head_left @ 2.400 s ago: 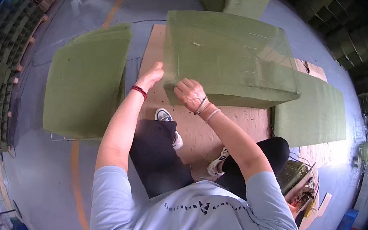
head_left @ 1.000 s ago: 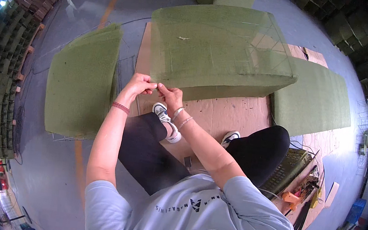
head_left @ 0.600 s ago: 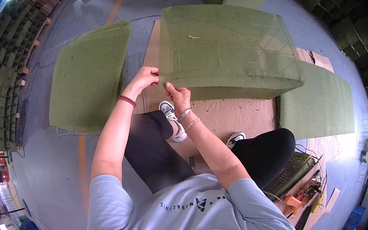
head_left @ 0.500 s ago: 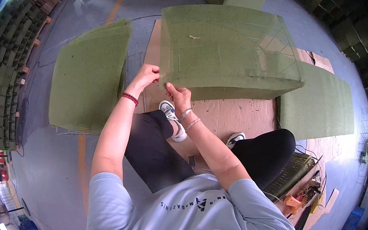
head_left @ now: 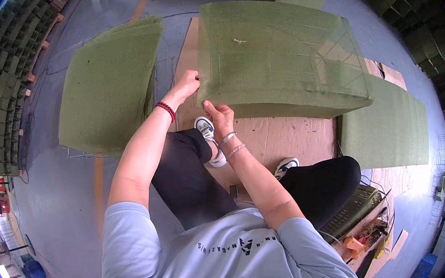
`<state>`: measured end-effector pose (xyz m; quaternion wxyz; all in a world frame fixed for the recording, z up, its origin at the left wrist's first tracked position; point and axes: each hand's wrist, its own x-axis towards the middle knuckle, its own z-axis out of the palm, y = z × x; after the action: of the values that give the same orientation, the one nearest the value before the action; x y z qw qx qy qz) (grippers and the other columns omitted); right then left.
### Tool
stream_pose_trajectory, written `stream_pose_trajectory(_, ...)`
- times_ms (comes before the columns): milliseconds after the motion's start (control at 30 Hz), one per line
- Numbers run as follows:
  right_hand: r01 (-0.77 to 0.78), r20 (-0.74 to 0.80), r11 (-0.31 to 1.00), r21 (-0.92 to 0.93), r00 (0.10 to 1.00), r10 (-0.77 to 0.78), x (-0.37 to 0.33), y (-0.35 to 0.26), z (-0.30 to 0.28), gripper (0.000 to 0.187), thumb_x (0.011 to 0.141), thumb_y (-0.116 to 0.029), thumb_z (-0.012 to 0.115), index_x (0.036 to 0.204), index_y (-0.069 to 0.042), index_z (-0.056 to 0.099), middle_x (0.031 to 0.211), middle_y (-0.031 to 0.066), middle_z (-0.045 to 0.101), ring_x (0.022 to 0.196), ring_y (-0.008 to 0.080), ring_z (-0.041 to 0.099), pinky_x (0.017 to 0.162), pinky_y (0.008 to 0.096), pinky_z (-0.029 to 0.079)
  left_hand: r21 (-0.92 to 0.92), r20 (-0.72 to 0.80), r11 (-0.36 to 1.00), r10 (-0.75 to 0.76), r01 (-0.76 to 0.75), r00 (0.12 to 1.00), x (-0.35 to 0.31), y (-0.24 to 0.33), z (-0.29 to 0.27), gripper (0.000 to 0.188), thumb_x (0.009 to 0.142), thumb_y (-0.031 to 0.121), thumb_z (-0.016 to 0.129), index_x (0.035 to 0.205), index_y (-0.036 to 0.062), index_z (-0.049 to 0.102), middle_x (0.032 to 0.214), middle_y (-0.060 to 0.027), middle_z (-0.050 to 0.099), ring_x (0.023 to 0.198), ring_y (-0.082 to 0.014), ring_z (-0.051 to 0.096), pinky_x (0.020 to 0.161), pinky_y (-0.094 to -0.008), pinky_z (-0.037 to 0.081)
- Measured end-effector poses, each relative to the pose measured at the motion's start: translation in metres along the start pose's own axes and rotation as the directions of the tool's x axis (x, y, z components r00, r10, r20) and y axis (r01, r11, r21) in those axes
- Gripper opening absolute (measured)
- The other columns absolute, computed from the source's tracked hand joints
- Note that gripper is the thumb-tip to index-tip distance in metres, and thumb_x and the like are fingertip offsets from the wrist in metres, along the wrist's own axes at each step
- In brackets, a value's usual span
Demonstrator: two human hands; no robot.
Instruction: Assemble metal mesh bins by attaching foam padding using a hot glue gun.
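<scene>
Atop the tan board (head_left: 294, 139) stands 1 green mesh-covered frame (head_left: 275, 62); over the board's left, the right hand (head_left: 221, 118) pinches the frame's corner, left hand (head_left: 186, 85) closed, contents unclear; board's near right, 1 green crate (head_left: 355, 211).

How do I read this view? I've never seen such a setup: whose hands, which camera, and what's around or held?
There's no machine: these are bare human hands. The only view comes from a head-worn fisheye camera looking down, so straight edges bend toward its rim. The left hand is curled closed near the near-left corner of a green mesh-covered wire frame; the right hand has its thumb at that corner. Whether either holds something thin is too small to tell. The frame is on a brown sheet. To the left is another green mesh piece; to the right lie a green panel and a green crate.
</scene>
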<state>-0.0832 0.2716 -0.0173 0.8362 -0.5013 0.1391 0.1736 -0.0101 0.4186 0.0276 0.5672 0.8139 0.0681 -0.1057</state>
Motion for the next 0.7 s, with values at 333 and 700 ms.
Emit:
stream_pose_trajectory(333,0.031,-0.012,1.0,-0.005,0.999,-0.031,0.006,0.018,-0.006,0.026,0.078,-0.02,0.078,0.068,-0.002,0.063,0.063,-0.0015,0.058,0.054,0.0066,0.046,0.049,0.0248,0.036,-0.21,0.135,0.963,-0.142,0.168,0.981,0.001,-0.009,-0.015,0.015,0.084,-0.001,0.051,0.092,0.0023,0.063,0.087,-0.0027,0.064,0.074,-0.0129,0.06,0.069,-0.0287,0.05)
stream_pose_trajectory(700,0.095,0.016,0.988,-0.12,0.995,-0.093,0.016,0.03,-0.014,0.026,0.078,-0.02,0.078,0.071,0.002,0.065,0.064,-0.0032,0.058,0.056,0.006,0.045,0.05,0.0245,0.037,-0.048,0.171,0.974,-0.211,0.222,0.962,-0.008,0.004,-0.039,0.011,0.09,0.012,0.058,0.085,0.0053,0.065,0.079,0.0015,0.062,0.072,-0.0081,0.058,0.065,-0.0233,0.047)
